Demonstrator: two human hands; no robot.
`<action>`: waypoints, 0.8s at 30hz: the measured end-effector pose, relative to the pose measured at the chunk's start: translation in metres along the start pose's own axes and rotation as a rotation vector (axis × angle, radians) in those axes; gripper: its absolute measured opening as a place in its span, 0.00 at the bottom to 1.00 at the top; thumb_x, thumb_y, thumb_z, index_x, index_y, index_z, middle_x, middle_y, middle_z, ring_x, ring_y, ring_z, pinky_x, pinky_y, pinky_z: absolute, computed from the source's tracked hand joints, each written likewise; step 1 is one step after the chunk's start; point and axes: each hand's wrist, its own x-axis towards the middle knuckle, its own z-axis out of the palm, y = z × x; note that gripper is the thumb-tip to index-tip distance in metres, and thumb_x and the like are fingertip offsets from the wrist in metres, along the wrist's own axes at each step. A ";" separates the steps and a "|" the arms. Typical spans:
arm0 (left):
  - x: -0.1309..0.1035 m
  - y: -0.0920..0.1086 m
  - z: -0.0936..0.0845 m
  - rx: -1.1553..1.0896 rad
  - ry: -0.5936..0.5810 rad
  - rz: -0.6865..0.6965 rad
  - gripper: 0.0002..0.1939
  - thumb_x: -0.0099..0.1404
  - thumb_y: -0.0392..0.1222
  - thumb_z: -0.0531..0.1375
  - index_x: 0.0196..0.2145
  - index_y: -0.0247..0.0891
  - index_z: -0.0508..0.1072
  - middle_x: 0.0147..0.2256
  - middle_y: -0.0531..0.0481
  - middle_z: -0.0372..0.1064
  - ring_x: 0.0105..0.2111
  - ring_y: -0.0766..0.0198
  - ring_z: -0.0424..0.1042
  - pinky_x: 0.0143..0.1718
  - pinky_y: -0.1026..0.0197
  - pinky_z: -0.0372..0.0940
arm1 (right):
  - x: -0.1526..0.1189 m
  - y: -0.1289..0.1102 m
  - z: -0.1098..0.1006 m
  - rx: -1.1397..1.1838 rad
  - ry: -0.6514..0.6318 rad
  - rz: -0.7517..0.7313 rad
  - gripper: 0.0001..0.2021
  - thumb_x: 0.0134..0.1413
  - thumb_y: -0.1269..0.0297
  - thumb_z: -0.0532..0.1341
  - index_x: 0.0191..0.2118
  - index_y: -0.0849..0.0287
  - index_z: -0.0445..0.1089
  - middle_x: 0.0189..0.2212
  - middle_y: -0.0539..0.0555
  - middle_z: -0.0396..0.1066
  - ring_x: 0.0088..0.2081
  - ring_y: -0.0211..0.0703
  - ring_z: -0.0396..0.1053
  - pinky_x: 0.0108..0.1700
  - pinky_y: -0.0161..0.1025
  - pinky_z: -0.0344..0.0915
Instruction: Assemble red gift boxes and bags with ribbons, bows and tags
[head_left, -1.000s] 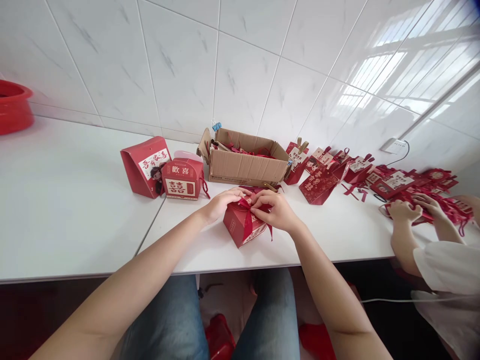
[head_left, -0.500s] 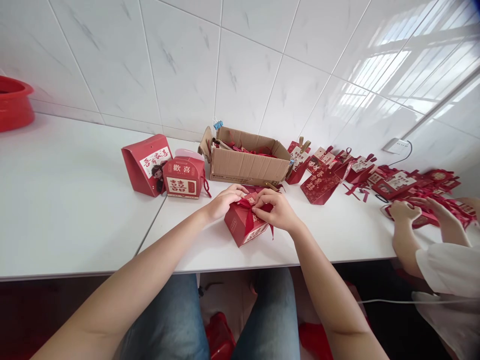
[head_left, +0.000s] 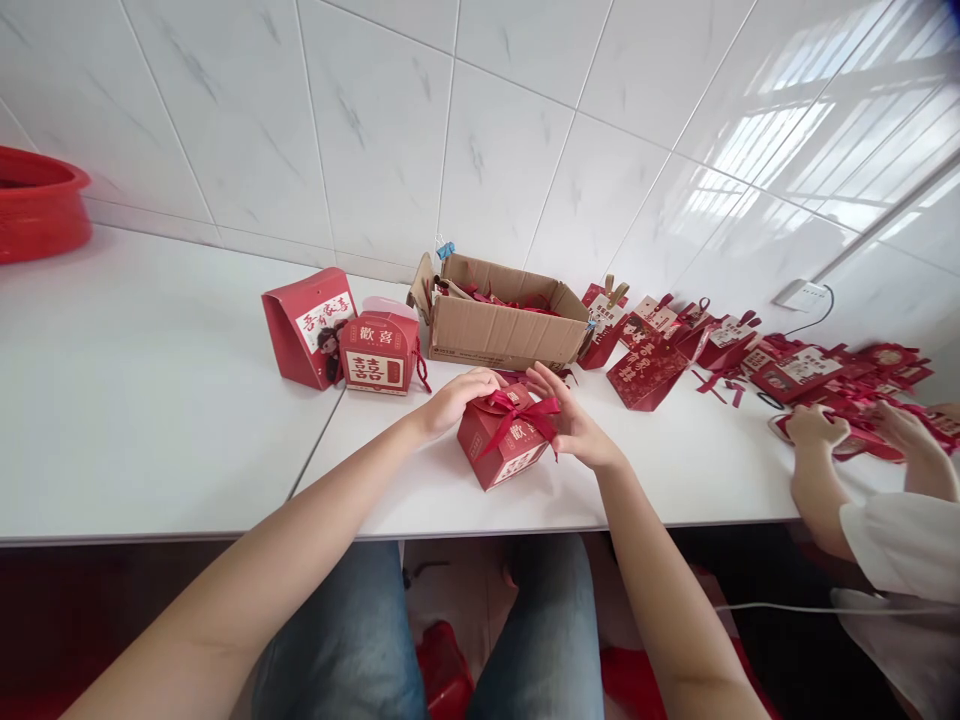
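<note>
A red gift box [head_left: 504, 440] with Chinese characters stands on the white table in front of me. A dark red ribbon bow [head_left: 517, 412] is tied at its top. My left hand [head_left: 465, 400] grips the box's upper left side, its fingertips partly hidden behind the lid. At the right side, my right hand [head_left: 574, 425] is open, thumb and fingers apart beside the bow's right loop; whether it touches the box I cannot tell. Left of these stand a red box with a double-happiness label [head_left: 379, 350] and a taller slanted red box [head_left: 311, 328].
Behind the gift box sits an open cardboard box [head_left: 502, 332] holding red ribbons. Several red boxes [head_left: 649, 365] stand to the right. A co-worker's hands [head_left: 821, 430] handle red items at far right. A red basin [head_left: 45, 205] stands at far left, a power strip [head_left: 806, 293] by the wall.
My right hand has let go of the bow's middle and opened toward the right. The bow now shows fully. My left hand stays on the box. The whole view has shifted slightly.
</note>
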 end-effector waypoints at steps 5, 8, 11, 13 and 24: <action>-0.004 -0.003 0.007 -0.127 -0.058 0.012 0.18 0.63 0.55 0.55 0.34 0.35 0.70 0.40 0.45 0.68 0.42 0.56 0.68 0.45 0.56 0.59 | -0.020 0.022 0.001 0.220 -0.136 0.188 0.61 0.34 0.56 0.74 0.68 0.41 0.32 0.66 0.60 0.49 0.62 0.53 0.58 0.59 0.52 0.61; -0.005 -0.003 0.009 -0.177 -0.032 0.007 0.21 0.63 0.57 0.56 0.45 0.38 0.66 0.45 0.45 0.66 0.44 0.56 0.68 0.46 0.56 0.59 | -0.031 0.022 0.009 0.137 -0.023 0.194 0.59 0.36 0.61 0.74 0.68 0.43 0.35 0.66 0.60 0.50 0.62 0.52 0.58 0.60 0.51 0.60; -0.004 -0.002 0.010 -0.165 0.080 -0.010 0.24 0.63 0.59 0.55 0.49 0.40 0.61 0.49 0.43 0.63 0.50 0.54 0.65 0.49 0.54 0.59 | -0.046 0.018 0.012 0.084 0.069 0.180 0.55 0.37 0.62 0.74 0.67 0.44 0.41 0.66 0.59 0.51 0.63 0.52 0.57 0.61 0.51 0.59; -0.003 -0.001 0.009 -0.128 0.149 -0.015 0.24 0.64 0.59 0.54 0.49 0.39 0.60 0.49 0.42 0.62 0.51 0.54 0.64 0.49 0.53 0.59 | -0.060 0.018 0.008 0.050 0.158 0.193 0.53 0.38 0.62 0.73 0.67 0.43 0.42 0.65 0.58 0.51 0.62 0.52 0.59 0.60 0.51 0.61; -0.015 0.026 -0.016 0.602 0.700 0.601 0.23 0.53 0.43 0.64 0.44 0.42 0.60 0.51 0.43 0.59 0.56 0.49 0.57 0.58 0.50 0.51 | -0.084 0.050 -0.091 -0.357 1.025 0.433 0.52 0.31 0.53 0.72 0.64 0.52 0.49 0.58 0.60 0.60 0.51 0.57 0.66 0.49 0.52 0.69</action>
